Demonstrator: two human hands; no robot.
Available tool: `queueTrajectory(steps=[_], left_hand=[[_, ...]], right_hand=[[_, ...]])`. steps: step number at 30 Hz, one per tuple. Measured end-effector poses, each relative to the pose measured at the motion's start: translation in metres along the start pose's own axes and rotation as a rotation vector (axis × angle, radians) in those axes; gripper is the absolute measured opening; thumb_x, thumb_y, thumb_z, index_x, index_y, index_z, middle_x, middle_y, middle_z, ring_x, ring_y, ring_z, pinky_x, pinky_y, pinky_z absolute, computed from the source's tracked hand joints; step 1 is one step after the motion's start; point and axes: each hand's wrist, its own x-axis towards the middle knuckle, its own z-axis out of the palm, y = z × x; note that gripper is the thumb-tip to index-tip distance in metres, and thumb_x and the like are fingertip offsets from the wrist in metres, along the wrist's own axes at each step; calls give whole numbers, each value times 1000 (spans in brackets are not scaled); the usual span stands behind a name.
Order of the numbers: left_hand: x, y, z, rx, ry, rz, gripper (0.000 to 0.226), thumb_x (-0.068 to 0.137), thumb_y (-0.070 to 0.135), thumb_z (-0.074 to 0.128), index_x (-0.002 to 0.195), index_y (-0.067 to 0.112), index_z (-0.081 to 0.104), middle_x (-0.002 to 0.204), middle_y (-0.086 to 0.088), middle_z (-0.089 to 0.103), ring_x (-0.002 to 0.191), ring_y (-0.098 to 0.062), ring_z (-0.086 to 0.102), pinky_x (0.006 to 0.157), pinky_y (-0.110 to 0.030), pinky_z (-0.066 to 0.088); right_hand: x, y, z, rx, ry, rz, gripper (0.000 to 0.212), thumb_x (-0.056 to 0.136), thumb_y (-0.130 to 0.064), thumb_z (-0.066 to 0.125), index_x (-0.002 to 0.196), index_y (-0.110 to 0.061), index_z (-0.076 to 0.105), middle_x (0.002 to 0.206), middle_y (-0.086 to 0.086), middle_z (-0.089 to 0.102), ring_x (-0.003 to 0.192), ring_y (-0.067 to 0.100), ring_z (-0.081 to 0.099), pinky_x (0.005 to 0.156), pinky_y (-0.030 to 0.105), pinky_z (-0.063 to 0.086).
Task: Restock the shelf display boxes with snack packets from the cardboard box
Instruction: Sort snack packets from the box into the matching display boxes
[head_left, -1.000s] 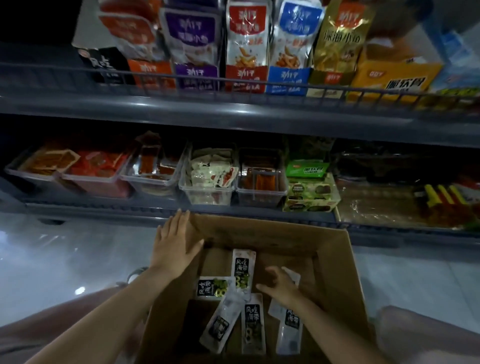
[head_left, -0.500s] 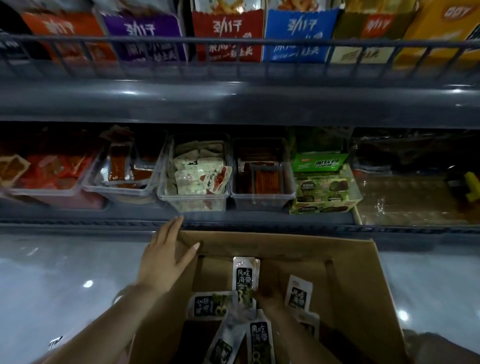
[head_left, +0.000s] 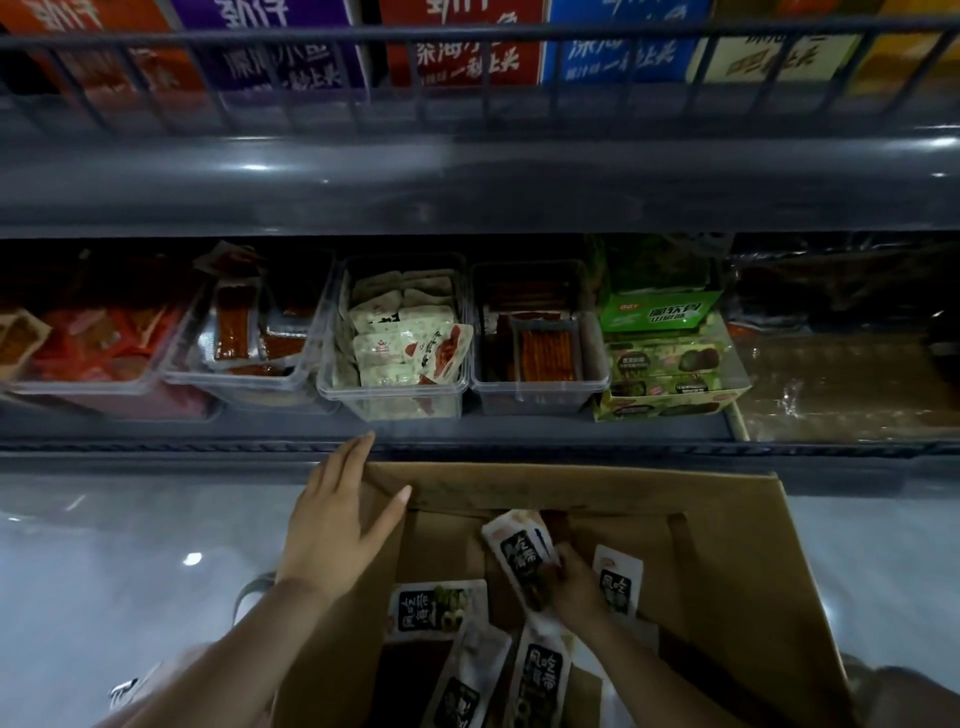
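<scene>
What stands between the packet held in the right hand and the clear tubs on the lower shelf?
The packet gripped by the right hand is inside the cardboard box, so the box's far wall rises between it and the clear tubs. Above that wall, nothing visible blocks the way.

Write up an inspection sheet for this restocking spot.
Surface: shelf holds clear tubs and a green box, part filled.
Job's things: cardboard box open, loose packets inside.
Clutter: grey loop by left wrist, unclear.
Hands: left hand flat on the box's corner; right hand grips one packet.
Cables: nothing seen.
Surroundings: glossy floor; cartons above behind a wire rail.
</scene>
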Motion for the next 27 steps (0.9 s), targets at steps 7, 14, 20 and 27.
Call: queueTrajectory(steps=[7,14,20,27], left_hand=[[-3,3,-3,-72,-1,-17,88,80,79,22,151,28,15,153,-2,29,141,-20,28,110,-40,33],[-1,2,-2,-171,12,-28,81,83,69,37,151,30,14,155,1,26,142,-16,24,113,-37,29],[1,-2,-1,-162,6,-11,89,78,80,25,151,31,12,156,1,24,144,-16,20,113,-33,23],[2,-3,0,-139,-1,-14,90,77,81,24,151,30,14,155,1,27,142,-17,25,113,-37,28]], right_hand=[[-3,-21,27,-215,-336,-151,33,100,-25,47,130,-14,57,129,6,59,114,28,57,100,41,46],[1,-51,77,-564,-202,-217,62,99,-26,45,153,-15,15,158,10,16,144,30,21,114,41,24],[-4,-36,98,-513,-45,-138,51,103,-21,34,150,-5,20,147,11,38,126,20,45,105,25,35],[-3,5,49,-235,-7,131,21,96,-27,53,107,-13,63,115,7,65,108,22,60,83,25,44]])
